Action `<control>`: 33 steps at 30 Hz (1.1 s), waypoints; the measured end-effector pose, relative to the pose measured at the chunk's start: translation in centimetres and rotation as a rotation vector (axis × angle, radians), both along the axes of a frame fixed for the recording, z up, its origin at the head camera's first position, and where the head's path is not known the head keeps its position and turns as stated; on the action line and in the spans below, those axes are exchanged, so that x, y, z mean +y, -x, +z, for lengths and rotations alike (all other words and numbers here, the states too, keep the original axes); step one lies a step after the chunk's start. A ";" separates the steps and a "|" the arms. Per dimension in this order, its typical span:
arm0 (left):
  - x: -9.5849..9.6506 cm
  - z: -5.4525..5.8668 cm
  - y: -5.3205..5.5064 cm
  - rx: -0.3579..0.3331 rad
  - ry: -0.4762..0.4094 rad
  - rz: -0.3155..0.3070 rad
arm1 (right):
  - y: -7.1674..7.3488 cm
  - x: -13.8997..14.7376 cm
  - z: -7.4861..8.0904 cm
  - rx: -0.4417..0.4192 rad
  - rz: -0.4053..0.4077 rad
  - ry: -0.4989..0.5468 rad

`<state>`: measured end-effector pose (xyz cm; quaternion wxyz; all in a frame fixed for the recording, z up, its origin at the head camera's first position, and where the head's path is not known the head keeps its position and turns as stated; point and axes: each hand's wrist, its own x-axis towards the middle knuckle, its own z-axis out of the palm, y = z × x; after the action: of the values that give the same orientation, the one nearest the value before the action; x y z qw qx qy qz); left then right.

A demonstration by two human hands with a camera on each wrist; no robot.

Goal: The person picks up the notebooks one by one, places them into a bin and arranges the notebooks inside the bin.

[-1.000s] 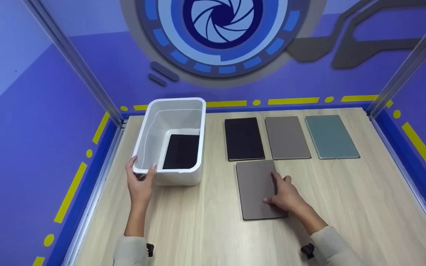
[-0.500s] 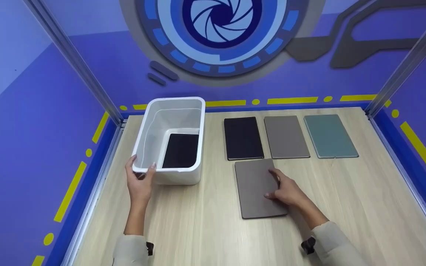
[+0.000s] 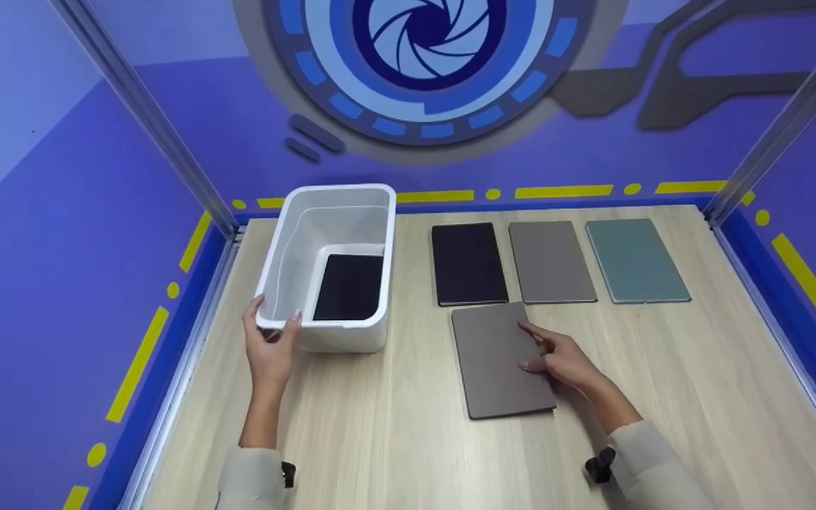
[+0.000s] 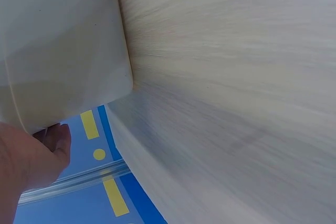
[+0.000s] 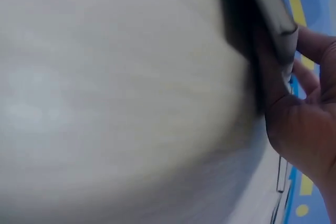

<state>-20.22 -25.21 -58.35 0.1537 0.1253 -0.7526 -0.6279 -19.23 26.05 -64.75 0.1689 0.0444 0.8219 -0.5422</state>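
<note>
In the head view my left hand (image 3: 268,354) holds the near left corner of a white plastic bin (image 3: 337,338), thumb and fingers at its rim. A black notebook (image 3: 349,287) lies on the bin's floor. My right hand (image 3: 569,363) grips a grey-brown notebook (image 3: 499,372) by its right edge, in front of the other books. In the right wrist view that notebook's page edge (image 5: 270,6) shows between thumb and fingers, blurred. From the left wrist, the bin's outer wall (image 4: 58,45) rises beside the fingers.
Behind the held notebook lie a black notebook (image 3: 469,264), a second grey-brown notebook (image 3: 552,262) and a green notebook (image 3: 637,261), side by side. The wooden tabletop (image 3: 380,439) ends at blue-purple printed walls (image 3: 188,106) with metal corner posts (image 3: 146,106).
My right hand has shifted slightly to the right along the held notebook's edge, and its thumb lies nearer that edge. The notebook has turned a little. The left hand keeps its place on the bin.
</note>
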 end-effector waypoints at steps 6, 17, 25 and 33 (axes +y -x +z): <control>0.3 -0.1 -0.2 0.010 -0.013 0.000 | 0.1 0.8 -0.8 -0.003 -0.020 -0.001; 0.3 -0.1 0.1 0.040 -0.011 -0.005 | 0.2 1.0 -0.6 -0.009 -0.029 0.058; 0.3 -0.1 0.1 0.021 -0.003 0.029 | 0.3 1.0 -0.7 -0.008 -0.037 0.039; -0.5 0.4 0.2 -0.032 0.113 0.046 | 0.1 0.8 -1.1 -0.005 -0.052 0.051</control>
<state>-20.40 -25.69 -57.99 0.1628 0.1440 -0.7861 -0.5786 -19.36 26.88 -65.80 0.1577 0.0628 0.8060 -0.5671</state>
